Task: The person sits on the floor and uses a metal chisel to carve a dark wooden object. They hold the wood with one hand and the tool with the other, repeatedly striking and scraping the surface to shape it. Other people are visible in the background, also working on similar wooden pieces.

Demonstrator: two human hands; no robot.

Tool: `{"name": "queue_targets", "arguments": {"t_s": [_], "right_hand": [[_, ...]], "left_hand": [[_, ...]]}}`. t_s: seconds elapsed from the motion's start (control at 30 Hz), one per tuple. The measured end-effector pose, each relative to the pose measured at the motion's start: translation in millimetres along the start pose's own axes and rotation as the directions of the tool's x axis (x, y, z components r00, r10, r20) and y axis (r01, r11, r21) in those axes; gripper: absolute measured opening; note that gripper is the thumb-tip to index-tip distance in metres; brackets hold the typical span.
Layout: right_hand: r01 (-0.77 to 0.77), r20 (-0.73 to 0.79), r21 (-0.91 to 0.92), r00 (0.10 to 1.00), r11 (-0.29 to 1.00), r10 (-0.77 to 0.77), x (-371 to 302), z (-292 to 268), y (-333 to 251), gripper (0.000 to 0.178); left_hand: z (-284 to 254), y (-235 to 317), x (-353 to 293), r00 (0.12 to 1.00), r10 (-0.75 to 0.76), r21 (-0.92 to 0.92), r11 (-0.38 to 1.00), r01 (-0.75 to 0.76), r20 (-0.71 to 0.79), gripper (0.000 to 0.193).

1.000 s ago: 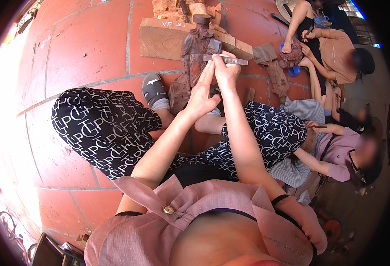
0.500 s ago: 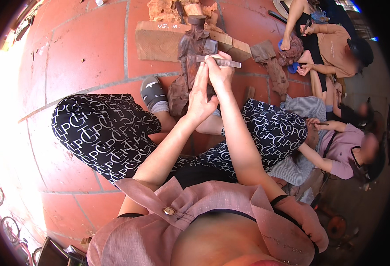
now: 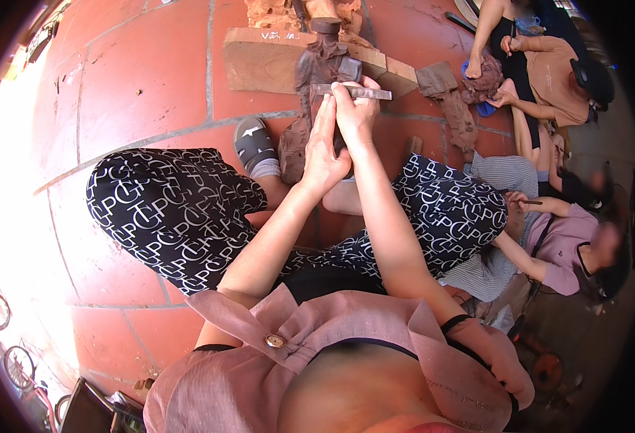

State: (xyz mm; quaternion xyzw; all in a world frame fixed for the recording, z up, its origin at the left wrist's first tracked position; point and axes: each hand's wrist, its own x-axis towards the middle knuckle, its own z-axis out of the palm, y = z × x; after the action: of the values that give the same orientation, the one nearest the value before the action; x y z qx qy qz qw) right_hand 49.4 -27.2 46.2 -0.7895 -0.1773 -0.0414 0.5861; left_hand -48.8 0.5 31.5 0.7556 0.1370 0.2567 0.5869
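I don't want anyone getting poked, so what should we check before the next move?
1. Right grip closed around the metal tool: ok.
2. Left grip close by: ok, fingers straight, tips beside the right grip.
3. Tool touching the carved figure: cannot tell; it crosses in front of it.
4. Wooden block behind the figure holding it steady: cannot tell.
5. Sandal apart from the tool: ok, it's beside the figure's lower part.
6. Person in the purple shirt apart from the tool: ok, off to the right.

Carved figure [image 3: 315, 70], dark reddish-brown wood, flat-topped head farthest away, body partly hidden. Slim flat metal tool [image 3: 376, 94], grey, straight, lies crosswise before figure's midsection (contact unclear).
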Motion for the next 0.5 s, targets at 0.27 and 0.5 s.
{"name": "queue_targets", "arguments": {"t_s": [0.27,0.5], "right_hand": [[0.093,-0.115,0.003,0.989,0.996,-0.092,-0.3,8.7,19.6,0.028],[-0.104,-0.108,0.291,0.984,0.951,0.141,-1.1,-22.9,-1.3,0.013]], "left_hand": [[-2.8,-1.6,-0.8,1.0,-0.01,-0.005,1.0,0.01,0.021,0.084],[-1.3,13.5,0.4,0.987,-0.015,-0.07,0.997,0.026,0.161,0.087]]}}
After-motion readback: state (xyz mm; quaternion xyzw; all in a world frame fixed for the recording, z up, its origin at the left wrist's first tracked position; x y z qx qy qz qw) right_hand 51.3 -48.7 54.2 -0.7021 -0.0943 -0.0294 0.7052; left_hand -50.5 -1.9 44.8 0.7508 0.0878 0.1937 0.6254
